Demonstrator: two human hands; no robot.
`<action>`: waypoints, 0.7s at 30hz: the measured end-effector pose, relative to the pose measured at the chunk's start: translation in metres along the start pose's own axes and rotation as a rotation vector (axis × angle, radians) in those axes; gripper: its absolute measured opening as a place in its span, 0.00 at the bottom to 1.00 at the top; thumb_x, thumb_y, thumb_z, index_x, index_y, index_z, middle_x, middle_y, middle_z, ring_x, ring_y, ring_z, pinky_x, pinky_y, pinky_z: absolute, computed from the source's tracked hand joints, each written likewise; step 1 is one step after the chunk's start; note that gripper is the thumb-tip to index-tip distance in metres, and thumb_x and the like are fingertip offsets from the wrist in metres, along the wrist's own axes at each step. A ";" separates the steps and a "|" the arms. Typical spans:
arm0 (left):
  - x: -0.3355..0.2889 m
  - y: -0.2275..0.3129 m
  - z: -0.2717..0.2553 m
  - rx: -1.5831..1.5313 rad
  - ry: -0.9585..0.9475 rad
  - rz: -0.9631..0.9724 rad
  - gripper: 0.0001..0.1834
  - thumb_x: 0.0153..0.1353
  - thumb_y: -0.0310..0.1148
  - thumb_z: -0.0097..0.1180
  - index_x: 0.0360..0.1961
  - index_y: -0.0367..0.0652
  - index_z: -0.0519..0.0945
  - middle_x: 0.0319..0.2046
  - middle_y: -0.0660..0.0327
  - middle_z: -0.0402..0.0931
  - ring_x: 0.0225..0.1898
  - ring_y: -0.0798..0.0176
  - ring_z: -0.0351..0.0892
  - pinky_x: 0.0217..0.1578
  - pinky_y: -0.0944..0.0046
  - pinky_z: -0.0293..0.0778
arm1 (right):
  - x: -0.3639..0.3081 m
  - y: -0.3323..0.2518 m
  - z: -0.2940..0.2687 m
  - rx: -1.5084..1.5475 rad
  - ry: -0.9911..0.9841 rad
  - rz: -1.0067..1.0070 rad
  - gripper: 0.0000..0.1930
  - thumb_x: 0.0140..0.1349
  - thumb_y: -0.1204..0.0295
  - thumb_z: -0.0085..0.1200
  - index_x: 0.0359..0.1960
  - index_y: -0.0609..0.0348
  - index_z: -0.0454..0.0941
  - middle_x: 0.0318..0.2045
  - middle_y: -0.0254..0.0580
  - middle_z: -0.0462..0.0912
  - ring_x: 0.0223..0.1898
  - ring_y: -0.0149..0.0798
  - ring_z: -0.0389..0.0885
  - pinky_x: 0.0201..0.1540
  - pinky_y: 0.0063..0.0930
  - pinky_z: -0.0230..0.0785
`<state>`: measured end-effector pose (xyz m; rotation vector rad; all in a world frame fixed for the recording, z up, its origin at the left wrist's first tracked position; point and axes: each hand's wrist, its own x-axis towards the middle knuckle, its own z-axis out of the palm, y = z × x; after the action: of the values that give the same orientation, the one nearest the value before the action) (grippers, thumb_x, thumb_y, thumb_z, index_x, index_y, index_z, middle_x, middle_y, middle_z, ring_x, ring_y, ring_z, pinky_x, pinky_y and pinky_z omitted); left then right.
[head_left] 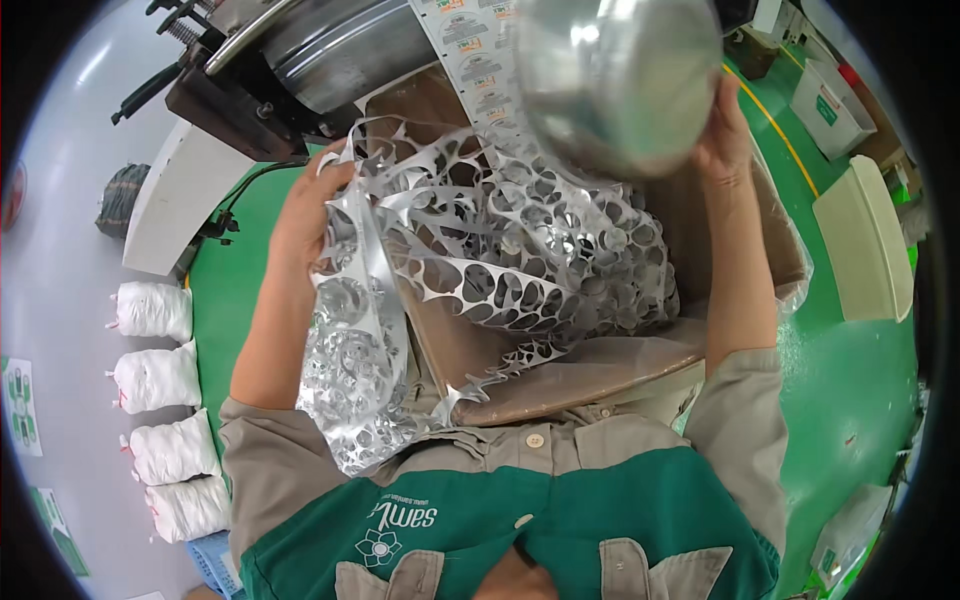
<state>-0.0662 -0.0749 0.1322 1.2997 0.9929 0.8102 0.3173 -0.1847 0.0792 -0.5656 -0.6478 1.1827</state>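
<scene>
A round, shiny metal bowl (620, 85), slightly blurred, is raised at the upper right. My right hand (725, 135) grips its right edge, fingers partly hidden behind it. At the left, my left hand (308, 210) is closed on the edge of a silvery foil web (345, 330) punched full of round holes. This web drapes over the left side of a brown cardboard box (540, 390) lined with clear plastic. More of the crumpled foil fills the box below the bowl. Behind the bowl, a printed foil strip (465, 55) hangs down from the machine.
A machine with a metal roller (345, 55) and dark frame stands over the box's far side. White wrapped bundles (155, 375) line the floor at left. To the right are a cream bin (865, 240), a white tub (832, 110) and a yellow floor line (775, 130).
</scene>
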 end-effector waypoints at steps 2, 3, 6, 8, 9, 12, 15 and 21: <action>0.005 -0.009 0.011 -0.070 0.067 -0.008 0.19 0.55 0.31 0.52 0.48 0.39 0.72 0.29 0.61 0.75 0.21 0.67 0.75 0.24 0.69 0.74 | 0.004 0.060 -0.045 0.062 -0.174 0.239 0.17 0.59 0.63 0.51 0.46 0.58 0.69 0.41 0.37 0.76 0.40 0.35 0.76 0.43 0.31 0.70; 0.006 -0.010 0.010 -0.104 0.036 0.015 0.19 0.55 0.30 0.52 0.49 0.39 0.71 0.30 0.60 0.75 0.22 0.67 0.75 0.24 0.69 0.74 | 0.004 0.086 -0.067 0.093 -0.257 0.361 0.18 0.59 0.63 0.51 0.47 0.59 0.69 0.43 0.38 0.76 0.42 0.36 0.76 0.44 0.32 0.70; 0.004 0.000 0.008 -0.209 -0.038 0.112 0.22 0.54 0.28 0.52 0.52 0.38 0.69 0.33 0.60 0.76 0.26 0.68 0.76 0.26 0.68 0.74 | -0.014 0.128 -0.054 -0.882 -0.433 0.735 0.20 0.54 0.61 0.55 0.45 0.60 0.72 0.42 0.41 0.78 0.41 0.39 0.77 0.43 0.36 0.70; -0.006 0.018 0.021 -0.019 -0.040 0.145 0.22 0.54 0.27 0.51 0.53 0.41 0.69 0.34 0.62 0.75 0.28 0.72 0.74 0.30 0.73 0.71 | -0.030 0.171 -0.097 -2.072 -0.682 0.680 0.20 0.51 0.59 0.56 0.42 0.58 0.76 0.42 0.44 0.79 0.42 0.41 0.77 0.44 0.34 0.69; -0.008 0.017 0.013 0.130 -0.080 0.196 0.23 0.53 0.27 0.51 0.54 0.42 0.69 0.35 0.63 0.74 0.30 0.72 0.73 0.32 0.74 0.69 | -0.024 0.171 -0.092 -2.040 -0.722 0.700 0.20 0.50 0.60 0.57 0.41 0.59 0.76 0.41 0.44 0.79 0.42 0.41 0.77 0.43 0.34 0.69; -0.021 0.009 0.002 0.677 -0.087 0.360 0.31 0.47 0.19 0.48 0.57 0.48 0.66 0.35 0.65 0.73 0.29 0.72 0.67 0.32 0.75 0.64 | -0.010 0.115 -0.043 -1.959 -0.852 0.801 0.20 0.47 0.62 0.58 0.40 0.61 0.76 0.39 0.46 0.79 0.41 0.41 0.78 0.41 0.35 0.70; -0.040 0.010 0.004 1.221 -0.124 0.438 0.34 0.43 0.16 0.47 0.55 0.49 0.68 0.34 0.59 0.74 0.29 0.63 0.70 0.31 0.69 0.66 | 0.002 0.047 0.006 -1.448 -0.778 0.709 0.22 0.47 0.63 0.60 0.43 0.62 0.75 0.40 0.45 0.79 0.42 0.41 0.78 0.42 0.36 0.70; -0.084 0.026 0.027 1.356 -0.520 0.978 0.23 0.41 0.21 0.52 0.43 0.51 0.77 0.32 0.62 0.75 0.31 0.55 0.71 0.33 0.57 0.67 | 0.002 0.036 0.033 0.318 -0.139 0.118 0.28 0.56 0.52 0.52 0.52 0.59 0.67 0.44 0.41 0.77 0.48 0.39 0.73 0.51 0.38 0.67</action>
<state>-0.0719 -0.1595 0.1687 3.0989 0.3249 0.3227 0.2707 -0.1705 0.0764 -0.2569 -0.5348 1.4128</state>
